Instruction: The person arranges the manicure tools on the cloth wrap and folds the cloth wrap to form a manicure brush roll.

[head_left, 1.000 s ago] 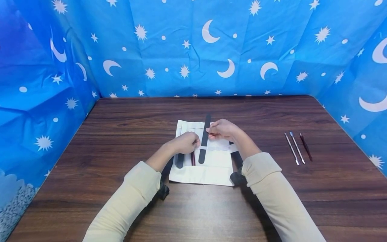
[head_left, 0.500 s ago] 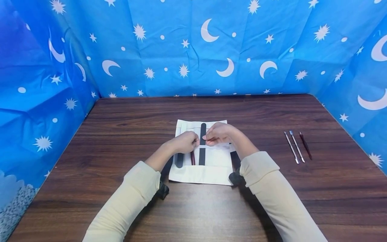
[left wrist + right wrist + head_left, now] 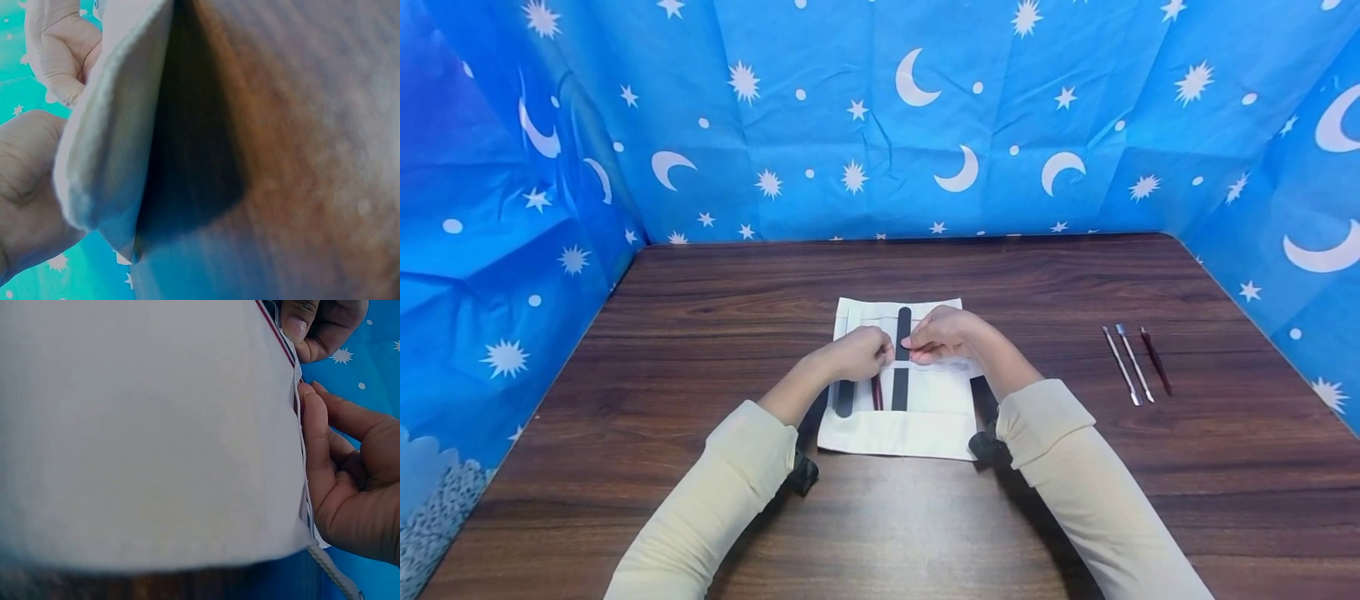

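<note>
On the near counter: two cream long sleeves reach forward over the dark brown wood-grain counter (image 3: 700,333), a dark strap at each wrist.
Cloth roll: a cream rectangular fabric tool roll (image 3: 917,429) lies flat at the middle of the counter, its near edge just ahead of the sleeves.
Change: a second ago the long black flat nail file (image 3: 901,358) stuck out past the far edge of the roll, slightly tilted; half a second ago it was already lower; now it lies straight, wholly within the cloth and under the white elastic band that crosses it.
Meaning: the file looks seated in its slot, so this tool seems stowed, to my judgement.
Neighbours in the roll: a shorter black file (image 3: 845,398) and a thin dark red tool (image 3: 877,392) sit to its left, also under the band.
Left hand: the left hand (image 3: 853,354) rests on the roll just left of the file, fingers curled, seemingly pinching the band or cloth; what exactly it grips is hidden.
Right hand: the right hand (image 3: 943,335) lies just right of the file, fingertips touching its upper part, fingers bent round it.
Wrist views: both show only blurred cream cloth and parts of the hands.
Farther right: two thin silver metal tools (image 3: 1127,365) and one slim dark red tool (image 3: 1155,361) lie side by side, well apart from the roll.
Beyond: a blue cloth backdrop with white moons and stars (image 3: 925,117) rises behind.
</note>
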The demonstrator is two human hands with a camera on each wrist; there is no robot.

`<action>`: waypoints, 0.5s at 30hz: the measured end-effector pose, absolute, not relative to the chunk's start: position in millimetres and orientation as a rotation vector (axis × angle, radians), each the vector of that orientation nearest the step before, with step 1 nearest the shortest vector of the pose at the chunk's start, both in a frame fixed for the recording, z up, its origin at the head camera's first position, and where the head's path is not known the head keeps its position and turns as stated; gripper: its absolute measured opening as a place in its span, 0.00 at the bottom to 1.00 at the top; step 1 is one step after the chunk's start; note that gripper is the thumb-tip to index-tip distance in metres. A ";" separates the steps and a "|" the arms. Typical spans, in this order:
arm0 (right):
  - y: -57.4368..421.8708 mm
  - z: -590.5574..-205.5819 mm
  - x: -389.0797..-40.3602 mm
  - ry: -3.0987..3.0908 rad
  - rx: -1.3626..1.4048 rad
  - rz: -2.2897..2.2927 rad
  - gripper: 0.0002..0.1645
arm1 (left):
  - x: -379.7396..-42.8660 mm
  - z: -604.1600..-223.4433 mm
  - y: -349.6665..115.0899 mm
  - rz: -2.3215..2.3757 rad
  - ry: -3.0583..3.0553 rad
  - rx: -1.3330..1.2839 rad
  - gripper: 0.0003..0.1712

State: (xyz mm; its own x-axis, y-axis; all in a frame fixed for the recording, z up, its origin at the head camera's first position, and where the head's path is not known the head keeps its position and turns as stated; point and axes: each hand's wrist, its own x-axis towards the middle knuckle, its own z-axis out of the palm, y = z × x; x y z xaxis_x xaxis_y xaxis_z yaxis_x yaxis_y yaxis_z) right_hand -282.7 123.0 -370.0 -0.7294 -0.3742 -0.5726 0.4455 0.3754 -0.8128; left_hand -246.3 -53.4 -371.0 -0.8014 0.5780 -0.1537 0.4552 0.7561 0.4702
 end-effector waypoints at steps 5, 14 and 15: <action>126.2 -367.5 -279.5 1.970 0.070 -1.480 0.07 | -246.8 -372.6 -54.5 0.626 2.658 0.812 0.10; 160.6 -354.1 -275.7 2.049 0.089 -1.682 0.20 | -243.3 -369.5 -51.8 0.592 2.683 0.843 0.09; 166.5 -351.9 -274.8 2.061 0.086 -1.692 0.20 | -242.6 -368.7 -50.5 0.582 2.693 0.853 0.08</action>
